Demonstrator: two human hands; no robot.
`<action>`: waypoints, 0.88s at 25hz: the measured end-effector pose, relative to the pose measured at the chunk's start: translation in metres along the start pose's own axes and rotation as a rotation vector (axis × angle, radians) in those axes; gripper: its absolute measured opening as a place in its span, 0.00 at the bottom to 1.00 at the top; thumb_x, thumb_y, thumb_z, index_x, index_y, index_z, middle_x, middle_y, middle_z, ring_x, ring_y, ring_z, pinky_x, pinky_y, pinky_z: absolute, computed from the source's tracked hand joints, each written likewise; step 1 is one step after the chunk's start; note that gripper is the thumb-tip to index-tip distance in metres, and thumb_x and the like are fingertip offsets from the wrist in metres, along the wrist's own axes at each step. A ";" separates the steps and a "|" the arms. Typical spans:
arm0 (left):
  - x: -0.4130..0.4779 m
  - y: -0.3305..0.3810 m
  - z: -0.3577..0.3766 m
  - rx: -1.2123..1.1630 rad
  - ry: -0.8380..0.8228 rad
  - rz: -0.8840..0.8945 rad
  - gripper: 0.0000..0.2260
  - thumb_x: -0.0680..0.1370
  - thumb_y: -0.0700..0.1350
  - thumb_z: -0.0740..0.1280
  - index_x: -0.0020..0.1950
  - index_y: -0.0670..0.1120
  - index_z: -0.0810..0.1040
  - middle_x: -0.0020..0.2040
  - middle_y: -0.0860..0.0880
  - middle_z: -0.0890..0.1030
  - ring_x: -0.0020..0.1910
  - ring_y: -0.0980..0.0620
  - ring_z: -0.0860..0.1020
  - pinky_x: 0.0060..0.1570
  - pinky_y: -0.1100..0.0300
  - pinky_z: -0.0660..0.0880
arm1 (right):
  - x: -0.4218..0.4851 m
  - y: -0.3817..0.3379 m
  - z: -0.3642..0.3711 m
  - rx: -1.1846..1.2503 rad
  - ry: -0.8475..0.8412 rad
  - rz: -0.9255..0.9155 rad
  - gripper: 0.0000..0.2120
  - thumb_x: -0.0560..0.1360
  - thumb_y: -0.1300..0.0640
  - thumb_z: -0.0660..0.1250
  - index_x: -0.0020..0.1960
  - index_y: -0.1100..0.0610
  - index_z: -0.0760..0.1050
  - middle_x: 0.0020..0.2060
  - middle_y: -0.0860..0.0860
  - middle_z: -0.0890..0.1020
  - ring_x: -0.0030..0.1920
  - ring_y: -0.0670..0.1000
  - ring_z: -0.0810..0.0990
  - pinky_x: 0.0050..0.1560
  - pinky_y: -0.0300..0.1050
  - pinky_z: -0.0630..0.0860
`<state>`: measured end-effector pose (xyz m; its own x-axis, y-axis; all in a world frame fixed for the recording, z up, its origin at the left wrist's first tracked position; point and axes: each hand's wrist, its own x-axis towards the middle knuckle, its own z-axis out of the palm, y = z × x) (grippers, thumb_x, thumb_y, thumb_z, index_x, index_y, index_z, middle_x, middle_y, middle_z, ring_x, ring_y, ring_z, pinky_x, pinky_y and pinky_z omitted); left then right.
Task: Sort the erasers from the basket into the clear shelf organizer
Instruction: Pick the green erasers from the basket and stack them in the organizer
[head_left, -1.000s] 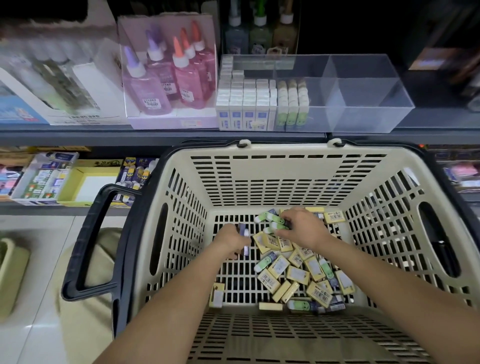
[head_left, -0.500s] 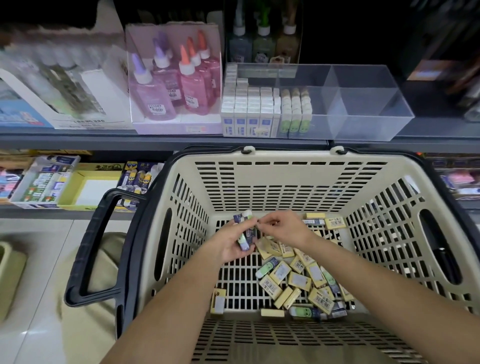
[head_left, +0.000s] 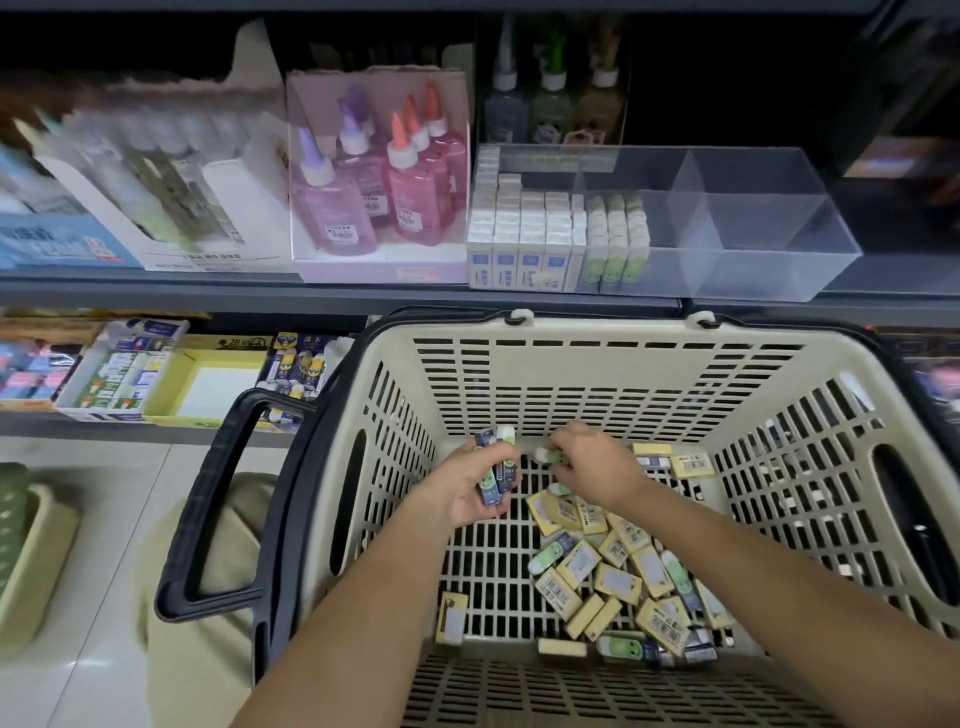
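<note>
- Store shelving fills the background: the clear shelf organizer (head_left: 769, 223) sits on the upper shelf (head_left: 311, 296), directly behind the basket (head_left: 597, 364) and beside a box of glue bottles (head_left: 374, 187).
- Progress, done: the organizer's left section holds packed rows of white-sleeved erasers (head_left: 524, 234), with three short rows of green-sleeved erasers (head_left: 618, 234) touching them on the right.
- Progress, left: a loose pile of erasers (head_left: 613, 566) lies on the basket floor (mostly yellow-sleeved, a few green), and the organizer's right-hand compartments show no erasers. Judged from this, the task is roughly at its midpoint.
- Left hand (head_left: 467, 488): fingers curled around a small bundle of erasers (head_left: 496, 478), held low inside the basket near its far wall. The exact count cannot be told.
- Right hand (head_left: 597, 467): fingertips pinch a green-and-white eraser (head_left: 548, 456), just beside the bundle.
- Step in hand, as judged: collecting matching erasers into the left hand before transfer to the shelf.
- Orientation, bundle: long axes parallel, running near to far, with the white ends pointing toward the far basket wall.
- Orientation, pinched eraser: it seems to lie roughly crosswise to the bundle, but it is mostly hidden.
- Orientation, shelved erasers: they stand on end with the long axis upright.
- Orientation, pile: the erasers lie flat with their long axes in mixed directions.
</note>
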<state>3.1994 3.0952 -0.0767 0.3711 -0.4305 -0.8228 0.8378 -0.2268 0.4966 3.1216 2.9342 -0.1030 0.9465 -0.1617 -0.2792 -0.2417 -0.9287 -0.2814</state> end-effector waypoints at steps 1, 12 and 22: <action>-0.002 0.005 0.002 0.014 -0.021 0.007 0.12 0.71 0.38 0.71 0.50 0.47 0.73 0.40 0.46 0.78 0.37 0.52 0.77 0.34 0.60 0.72 | -0.006 0.003 -0.009 0.133 0.040 0.010 0.09 0.75 0.58 0.63 0.55 0.54 0.73 0.49 0.51 0.76 0.48 0.52 0.77 0.47 0.47 0.76; -0.074 0.061 0.053 0.233 -0.288 0.348 0.15 0.63 0.39 0.75 0.46 0.47 0.75 0.33 0.50 0.81 0.34 0.52 0.79 0.24 0.64 0.70 | -0.063 -0.003 -0.142 0.527 0.289 0.002 0.06 0.70 0.57 0.73 0.42 0.50 0.77 0.35 0.44 0.80 0.38 0.44 0.79 0.43 0.35 0.75; -0.095 0.127 0.090 0.122 -0.207 0.694 0.11 0.70 0.38 0.72 0.48 0.46 0.72 0.30 0.52 0.79 0.32 0.52 0.76 0.22 0.64 0.68 | -0.024 0.028 -0.252 0.144 0.737 0.078 0.02 0.73 0.53 0.69 0.45 0.50 0.79 0.37 0.46 0.80 0.43 0.50 0.80 0.45 0.42 0.74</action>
<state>3.2343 3.0291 0.0890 0.7068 -0.6638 -0.2445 0.3822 0.0675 0.9216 3.1460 2.8282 0.1275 0.8114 -0.4534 0.3689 -0.2911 -0.8607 -0.4176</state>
